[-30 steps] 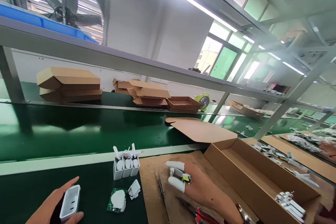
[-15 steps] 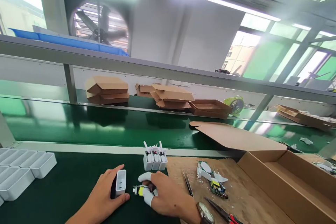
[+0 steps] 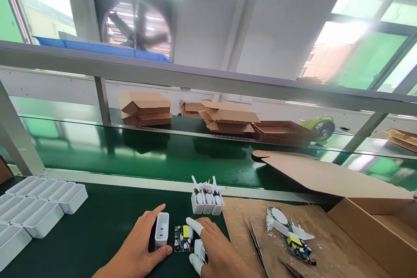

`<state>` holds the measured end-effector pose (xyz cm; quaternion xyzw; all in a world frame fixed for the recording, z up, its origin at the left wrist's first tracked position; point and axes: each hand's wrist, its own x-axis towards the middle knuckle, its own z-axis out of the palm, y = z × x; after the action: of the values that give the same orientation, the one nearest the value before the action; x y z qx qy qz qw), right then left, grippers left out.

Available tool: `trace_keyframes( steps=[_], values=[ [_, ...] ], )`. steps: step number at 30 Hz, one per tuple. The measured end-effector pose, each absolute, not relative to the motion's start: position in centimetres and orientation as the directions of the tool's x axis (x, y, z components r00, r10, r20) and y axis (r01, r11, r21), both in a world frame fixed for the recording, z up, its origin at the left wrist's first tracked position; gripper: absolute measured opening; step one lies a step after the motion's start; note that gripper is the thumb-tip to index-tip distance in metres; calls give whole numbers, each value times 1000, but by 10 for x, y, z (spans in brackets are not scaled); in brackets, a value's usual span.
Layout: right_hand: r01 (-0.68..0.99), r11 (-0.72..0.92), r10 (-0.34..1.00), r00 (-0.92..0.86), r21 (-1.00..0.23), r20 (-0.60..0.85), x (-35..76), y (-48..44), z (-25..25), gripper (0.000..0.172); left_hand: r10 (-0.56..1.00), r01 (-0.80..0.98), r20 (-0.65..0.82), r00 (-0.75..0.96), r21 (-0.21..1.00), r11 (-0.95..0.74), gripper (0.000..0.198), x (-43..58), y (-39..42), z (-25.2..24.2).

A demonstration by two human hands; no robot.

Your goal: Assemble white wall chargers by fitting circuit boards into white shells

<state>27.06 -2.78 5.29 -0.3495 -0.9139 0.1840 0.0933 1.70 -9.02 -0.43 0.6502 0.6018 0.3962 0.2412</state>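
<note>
My left hand (image 3: pixel 141 247) is wrapped round a white charger casing (image 3: pixel 162 230), holding it upright on the green mat with its open face toward me. My right hand (image 3: pixel 213 254), with white finger cots on two fingertips, pinches a small green circuit board (image 3: pixel 182 238) with a yellow part, right beside the casing. Just behind them stand three white casings (image 3: pixel 207 201) with parts sticking up out of them.
Rows of empty white casings (image 3: pixel 35 210) lie at the left. A brown board (image 3: pixel 312 243) at the right carries tweezers (image 3: pixel 256 241), a white plug part and another circuit board (image 3: pixel 298 245). An open cardboard box (image 3: pixel 381 230) is far right. Folded cartons (image 3: pixel 146 106) sit behind the conveyor belt (image 3: pixel 146 156).
The view swung left and down. My right hand carried the circuit board from the brown board over to the casing in my left hand, which moved inward and stood the casing on the mat.
</note>
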Motion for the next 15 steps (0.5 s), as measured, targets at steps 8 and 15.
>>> trace_keyframes(
  steps=[8,15],
  values=[
    [445,802,577,-750,-399,324,275,-12,30,61,974,525,225,-27,832,-178,85,11,-91,-5],
    [342,913,401,-643,-224,653,275,-16,38,67,962,526,267,-57,827,-198,76,11,-94,-7]
  ],
)
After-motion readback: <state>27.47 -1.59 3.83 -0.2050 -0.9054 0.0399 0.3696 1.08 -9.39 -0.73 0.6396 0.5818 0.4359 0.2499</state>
